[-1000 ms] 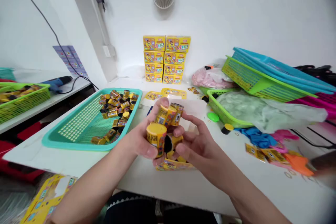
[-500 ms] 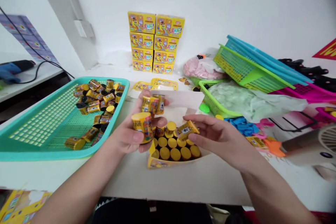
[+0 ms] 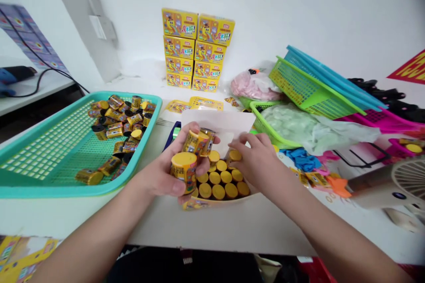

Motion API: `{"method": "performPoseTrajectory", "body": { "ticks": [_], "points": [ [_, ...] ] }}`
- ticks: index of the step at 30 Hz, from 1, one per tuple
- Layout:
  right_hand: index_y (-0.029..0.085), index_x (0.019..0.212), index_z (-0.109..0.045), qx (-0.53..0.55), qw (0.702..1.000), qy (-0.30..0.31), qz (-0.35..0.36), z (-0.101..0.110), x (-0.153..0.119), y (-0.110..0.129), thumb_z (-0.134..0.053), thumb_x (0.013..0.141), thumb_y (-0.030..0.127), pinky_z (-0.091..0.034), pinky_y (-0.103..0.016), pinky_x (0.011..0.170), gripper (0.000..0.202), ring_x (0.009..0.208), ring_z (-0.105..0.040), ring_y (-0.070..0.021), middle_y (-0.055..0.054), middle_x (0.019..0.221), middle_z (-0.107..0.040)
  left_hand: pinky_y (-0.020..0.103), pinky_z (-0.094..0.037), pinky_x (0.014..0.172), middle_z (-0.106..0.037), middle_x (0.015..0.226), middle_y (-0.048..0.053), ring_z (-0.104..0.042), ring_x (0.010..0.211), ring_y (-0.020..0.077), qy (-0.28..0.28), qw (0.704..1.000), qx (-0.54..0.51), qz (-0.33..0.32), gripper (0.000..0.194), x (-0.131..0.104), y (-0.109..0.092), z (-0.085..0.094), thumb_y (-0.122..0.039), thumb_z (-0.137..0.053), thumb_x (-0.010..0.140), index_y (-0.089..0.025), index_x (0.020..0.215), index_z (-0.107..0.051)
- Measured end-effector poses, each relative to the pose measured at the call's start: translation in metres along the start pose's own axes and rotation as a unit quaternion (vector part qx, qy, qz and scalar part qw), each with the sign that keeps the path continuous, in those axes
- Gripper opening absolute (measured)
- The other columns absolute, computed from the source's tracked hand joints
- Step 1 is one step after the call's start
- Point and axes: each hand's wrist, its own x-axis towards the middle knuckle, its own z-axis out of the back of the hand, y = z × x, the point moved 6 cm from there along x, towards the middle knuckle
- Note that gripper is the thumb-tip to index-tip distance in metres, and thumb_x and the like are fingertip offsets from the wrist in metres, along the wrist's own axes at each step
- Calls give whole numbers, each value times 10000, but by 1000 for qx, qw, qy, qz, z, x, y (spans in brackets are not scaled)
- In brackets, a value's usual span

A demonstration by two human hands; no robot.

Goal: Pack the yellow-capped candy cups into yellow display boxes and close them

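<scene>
My left hand [image 3: 166, 172] is closed around several small yellow-lidded tubs, one tub [image 3: 183, 172] standing upright at the front and others [image 3: 199, 142] behind it. Under and to the right of that hand is an open yellow box [image 3: 202, 204] with its white flap raised at the back. Rows of tubs [image 3: 226, 177] stand in it, yellow lids up. My right hand [image 3: 254, 159] reaches over the box's right back part, its fingers closed on one upright tub [image 3: 235, 156] among the others. How far down that tub sits is hidden.
A teal basket [image 3: 146, 137] with many loose tubs lies on the left. Stacked yellow boxes [image 3: 179, 47] stand by the wall. On the right are a green basket [image 3: 265, 124] with plastic bags, tilted baskets [image 3: 308, 88], blue scraps [image 3: 302, 159] and a small fan [image 3: 388, 181].
My right hand has turned its tub from lying sideways to upright and lowered it into the box's back right. My left hand still holds its tubs, slightly lower and further right.
</scene>
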Motion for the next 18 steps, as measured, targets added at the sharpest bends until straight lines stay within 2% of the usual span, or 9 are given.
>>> {"method": "performPoseTrajectory", "body": {
  "ticks": [2, 3, 4, 6, 8, 10, 13, 16, 18],
  "points": [
    [181, 1148, -657, 113, 994, -11, -6, 10, 1, 4, -653, 858, 272, -489, -524, 919, 304, 1033, -560, -307, -139, 1119, -648, 66, -370, 364, -432, 1368, 40, -509, 757, 105, 9, 1000, -16, 10, 717, -2, 1, -6, -135, -768, 636, -437, 1208, -460],
    [199, 1226, -610, 201, 979, 3, -11, 14, 1, 6, -614, 894, 317, -504, -488, 924, 353, 1050, -579, -277, -123, 1153, -647, 67, -353, 356, -441, 1341, 35, -502, 749, 105, 16, 999, -26, 21, 711, -3, 2, -9, -138, -761, 636, -435, 1206, -456],
    [217, 1293, -556, 300, 953, 27, -19, 16, 1, 9, -576, 920, 359, -523, -443, 917, 400, 1067, -596, -246, -109, 1199, -638, 71, -340, 357, -461, 1287, 31, -496, 736, 102, 23, 999, -32, 34, 698, -5, 5, -13, -140, -756, 631, -425, 1195, -461],
    [248, 1355, -493, 472, 876, 92, -34, 18, 1, 19, -562, 925, 411, -556, -366, 877, 465, 1078, -622, -202, -84, 1283, -611, 91, -317, 385, -501, 1136, 20, -477, 686, 89, 19, 998, -29, 47, 672, -9, 10, -19, -156, -767, 594, -384, 1159, -485],
    [253, 1310, -546, 550, 824, 130, -48, 18, 1, 28, -624, 886, 411, -568, -341, 849, 459, 1048, -644, -194, -68, 1269, -631, 130, -317, 437, -516, 1033, 7, -455, 640, 75, -3, 999, -5, 44, 669, -11, 13, -21, -197, -790, 541, -347, 1125, -501],
    [248, 1219, -625, 557, 820, 121, -58, 18, 1, 29, -705, 827, 382, -568, -342, 846, 422, 1000, -661, -196, -50, 1183, -681, 160, -334, 467, -525, 1029, 6, -455, 620, 70, -28, 999, 11, 38, 705, -11, 15, -19, -237, -802, 508, -344, 1137, -503],
    [277, 1176, -652, 549, 831, 39, -77, 26, 0, 18, -662, 864, 395, -574, -340, 838, 334, 983, -675, -193, -26, 1116, -708, 146, -356, 420, -513, 1208, 21, -493, 652, 82, -16, 999, 11, 46, 699, -6, 12, -14, -234, -788, 558, -399, 1174, -502],
    [328, 1277, -542, 530, 842, -19, -99, 34, -3, -1, -568, 921, 410, -599, -324, 738, 366, 890, -691, -170, -24, 1173, -667, 102, -367, 375, -433, 1394, 12, -511, 709, 88, -8, 999, -7, 49, 671, -2, 7, -3, -208, -773, 632, -445, 1194, -495],
    [315, 1285, -487, 478, 873, -17, -95, 38, -4, -9, -624, 879, 406, -594, -311, 661, 438, 783, -673, -154, -43, 1164, -644, 92, -385, 378, -466, 1358, 11, -523, 726, 94, -39, 998, -22, 53, 685, 0, 5, 6, -201, -779, 642, -455, 1209, -490]
  ]
}}
